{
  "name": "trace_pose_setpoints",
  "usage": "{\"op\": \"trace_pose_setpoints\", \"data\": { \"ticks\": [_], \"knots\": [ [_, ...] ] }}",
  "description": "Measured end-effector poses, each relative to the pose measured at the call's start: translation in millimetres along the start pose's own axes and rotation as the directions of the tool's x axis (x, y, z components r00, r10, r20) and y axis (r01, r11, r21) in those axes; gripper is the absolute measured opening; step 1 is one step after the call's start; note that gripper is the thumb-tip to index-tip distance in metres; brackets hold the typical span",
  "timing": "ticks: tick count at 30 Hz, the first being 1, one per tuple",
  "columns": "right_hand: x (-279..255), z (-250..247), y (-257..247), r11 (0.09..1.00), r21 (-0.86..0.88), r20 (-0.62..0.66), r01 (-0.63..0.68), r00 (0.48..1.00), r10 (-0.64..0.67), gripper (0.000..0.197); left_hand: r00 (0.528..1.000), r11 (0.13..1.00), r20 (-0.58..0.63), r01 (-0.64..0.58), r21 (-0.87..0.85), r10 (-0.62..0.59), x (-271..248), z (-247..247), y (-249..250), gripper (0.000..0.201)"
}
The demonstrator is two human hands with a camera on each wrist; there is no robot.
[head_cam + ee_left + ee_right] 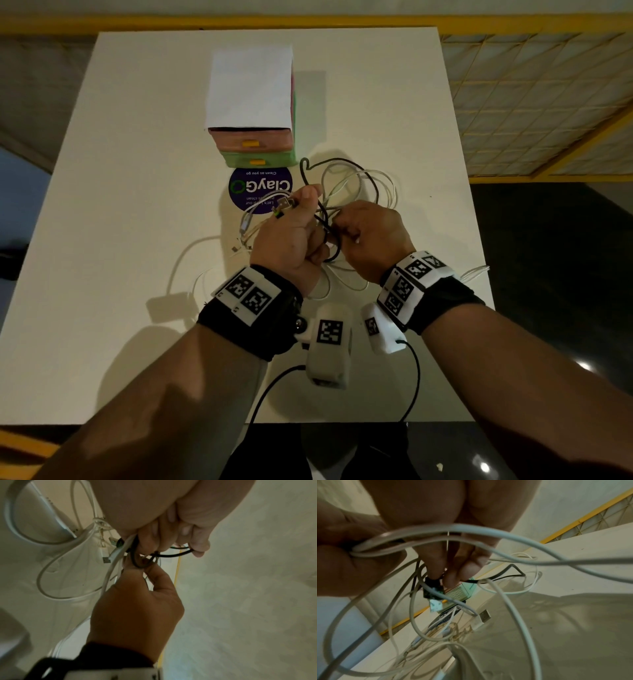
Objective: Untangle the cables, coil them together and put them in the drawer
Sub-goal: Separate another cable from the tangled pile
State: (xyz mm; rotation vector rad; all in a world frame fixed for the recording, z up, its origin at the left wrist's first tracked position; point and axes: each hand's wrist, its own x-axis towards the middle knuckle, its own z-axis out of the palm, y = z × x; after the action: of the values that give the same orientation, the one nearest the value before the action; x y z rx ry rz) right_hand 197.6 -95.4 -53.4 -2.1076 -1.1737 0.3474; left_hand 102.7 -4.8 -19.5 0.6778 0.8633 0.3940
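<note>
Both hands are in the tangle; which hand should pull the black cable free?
Probably the right hand: it pinches the black cable beside the loose loops. The left hand grips the bundled plug ends, so it anchors.

— What is the white table (130,205) carrying?

— A small drawer unit (251,102) is standing toward the far edge, its pink and green fronts with yellow handles facing the near side. A round purple sticker (260,190) is lying just in front of it.

— And the cables?

— Loops of white cable (359,181) and one black cable (305,171) are trailing over the surface beside the sticker. A white adapter (178,298) is resting near the left front.
</note>
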Motion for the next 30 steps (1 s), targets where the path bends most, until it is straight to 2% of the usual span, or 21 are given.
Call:
{"op": "trace_pose_setpoints", "data": {
  "ticks": [4, 8, 11, 13, 15, 17, 21, 22, 24, 26, 28, 30],
  "knots": [
    [-7, 1, 3, 0.993, 0.113, 0.019, 0.045, 0.999, -0.048, 0.009, 1.000, 0.999, -0.022, -0.014, -0.038, 0.013, 5, -4, 2, 0.018],
    [-6, -5, 7, 0.994, 0.086, 0.241, -0.072, 0.969, 0.050, 0.025, 1.000, 1.000, 0.011, -0.001, -0.017, 0.001, 5, -3, -1, 0.019],
    [-1, -4, 4, 0.999, 0.038, 0.163, 0.015, 0.986, -0.021, 0.031, 0.998, 1.000, 0.061, 0.005, -0.006, -0.005, 3, 1, 0, 0.019],
    [1, -6, 1, 0.994, 0.081, 0.116, -0.079, 0.991, 0.069, 0.026, 0.997, 1.000, 0.074, 0.018, -0.004, -0.018, 3, 4, 3, 0.019],
    [2, -7, 1, 0.967, 0.147, 0.119, -0.210, 0.974, 0.194, 0.018, 0.996, 0.999, 0.088, 0.028, -0.024, -0.026, 2, 4, 5, 0.019],
    [3, -7, 1, 0.938, 0.218, 0.131, -0.269, 0.961, 0.245, 0.023, 0.995, 0.998, 0.094, 0.039, -0.040, -0.035, 2, 4, 5, 0.018],
    [5, -6, 1, 0.979, 0.091, 0.076, -0.184, 0.981, 0.178, 0.019, 0.995, 0.998, 0.088, 0.057, -0.024, -0.055, -1, 3, 4, 0.019],
    [6, -7, 0, 0.974, 0.105, 0.045, -0.200, 0.980, 0.196, 0.017, 0.996, 0.999, 0.077, 0.046, -0.013, -0.045, -1, 2, 4, 0.018],
    [6, -11, -1, 0.931, 0.235, 0.027, -0.280, 0.959, 0.281, 0.010, 0.999, 1.000, 0.042, -0.011, 0.028, 0.010, -1, 0, 4, 0.016],
    [6, -19, -1, 0.882, 0.337, 0.071, -0.330, 0.943, 0.326, 0.012, 0.997, 0.994, 0.008, -0.077, 0.076, 0.076, 0, -2, 5, 0.011],
    [3, -26, 1, 0.848, 0.408, 0.120, -0.337, 0.941, 0.316, 0.019, 0.994, 0.988, 0.007, -0.108, 0.106, 0.107, 0, -2, 3, 0.007],
    [-1, -33, 1, 0.843, 0.441, 0.113, -0.308, 0.951, 0.288, 0.021, 0.995, 0.990, 0.055, -0.085, 0.109, 0.079, -3, 3, 0, 0.009]
  ]
}}
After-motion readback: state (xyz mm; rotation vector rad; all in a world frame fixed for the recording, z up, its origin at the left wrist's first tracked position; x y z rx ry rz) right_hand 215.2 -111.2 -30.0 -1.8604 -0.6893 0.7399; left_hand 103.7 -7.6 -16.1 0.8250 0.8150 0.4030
